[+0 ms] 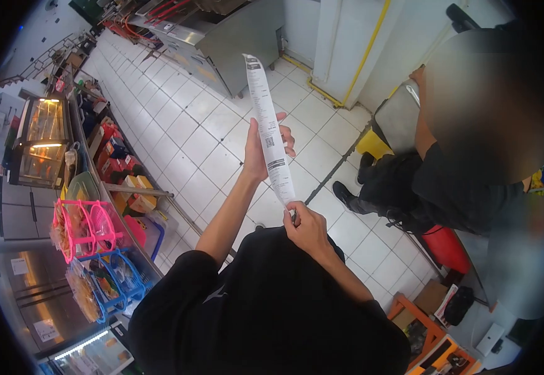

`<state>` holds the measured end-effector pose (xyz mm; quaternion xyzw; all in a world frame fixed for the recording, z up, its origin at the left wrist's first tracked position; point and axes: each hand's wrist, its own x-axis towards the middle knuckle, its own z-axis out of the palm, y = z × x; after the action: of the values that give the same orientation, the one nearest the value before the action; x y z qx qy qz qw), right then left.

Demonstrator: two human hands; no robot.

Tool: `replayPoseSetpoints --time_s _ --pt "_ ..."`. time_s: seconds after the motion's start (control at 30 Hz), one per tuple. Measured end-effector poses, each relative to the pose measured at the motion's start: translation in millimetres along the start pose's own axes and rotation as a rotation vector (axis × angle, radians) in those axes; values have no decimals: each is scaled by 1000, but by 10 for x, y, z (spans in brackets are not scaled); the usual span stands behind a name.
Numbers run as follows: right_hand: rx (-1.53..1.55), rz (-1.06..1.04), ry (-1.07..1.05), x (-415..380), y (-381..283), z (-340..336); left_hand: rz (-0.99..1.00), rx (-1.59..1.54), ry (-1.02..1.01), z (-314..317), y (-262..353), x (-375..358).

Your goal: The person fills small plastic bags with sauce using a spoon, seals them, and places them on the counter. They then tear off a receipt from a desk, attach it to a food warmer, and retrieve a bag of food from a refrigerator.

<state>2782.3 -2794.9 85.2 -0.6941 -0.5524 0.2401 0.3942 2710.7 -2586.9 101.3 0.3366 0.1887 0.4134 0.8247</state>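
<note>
A long, narrow printed receipt (pixel 264 106) with a square code on it is stretched out in front of my chest. My left hand (pixel 260 149) supports it from behind around its middle, thumb along one edge and fingers curled at the other. At the near end of the strip, my right hand (pixel 305 228) pinches the paper between thumb and fingers. The far end of the receipt curls slightly and hangs free beyond my left hand. Its small print is too fine to read.
A person in dark clothes (pixel 453 187) stands close on the right. On the left, a counter bears a pink basket (pixel 87 228), a blue basket (pixel 112 284) and a lit display case (pixel 40 144). A steel unit (pixel 228 53) stands ahead on the white tiled floor (pixel 184 119).
</note>
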Motion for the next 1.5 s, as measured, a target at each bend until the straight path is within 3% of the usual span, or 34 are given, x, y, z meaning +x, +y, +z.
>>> replayPoseSetpoints --time_s 0.07,0.3,0.6,0.67,0.73,0.8,0.87,0.9,0.93,1.0,1.13,1.2,1.3,1.37,1.5 --pt "-17 -56 18 0 40 21 11 -91 -84 1 -28 -71" --pt "21 -237 -19 -67 82 -47 209 -45 -1 81 418 -42" --pt "386 -459 -335 19 479 -346 410 -57 161 270 636 -339" --pt "438 -474 -349 -221 438 -285 454 -75 170 325 740 -706" --pt "775 -346 -236 -357 390 -211 503 -46 197 397 761 -994" --pt "788 -366 -296 -383 292 -259 549 -8 206 504 765 -1225" --pt "693 -198 -669 -403 191 -310 595 -51 135 613 701 -1477" --pt "783 -71 -760 -469 -73 -362 619 -47 132 681 680 -1654" --pt "775 -95 -776 -560 -89 -359 626 -64 108 759 657 -1849" --pt "716 43 -1238 -775 -94 -341 671 -74 96 888 612 -2291" --pt "679 57 -1391 -1591 -339 -380 723 15 258 1164 384 -3429" --pt "673 43 -1329 -2122 -380 -441 770 5 385 1293 73 -4041" --pt "644 24 -1398 -2775 -523 -497 864 45 277 1423 -258 -4930" --pt "651 -8 -1422 -3109 -577 -515 819 199 441 1571 -469 -5377" --pt "556 -108 -1522 -3613 -673 -391 803 143 582 1781 -694 -6071"
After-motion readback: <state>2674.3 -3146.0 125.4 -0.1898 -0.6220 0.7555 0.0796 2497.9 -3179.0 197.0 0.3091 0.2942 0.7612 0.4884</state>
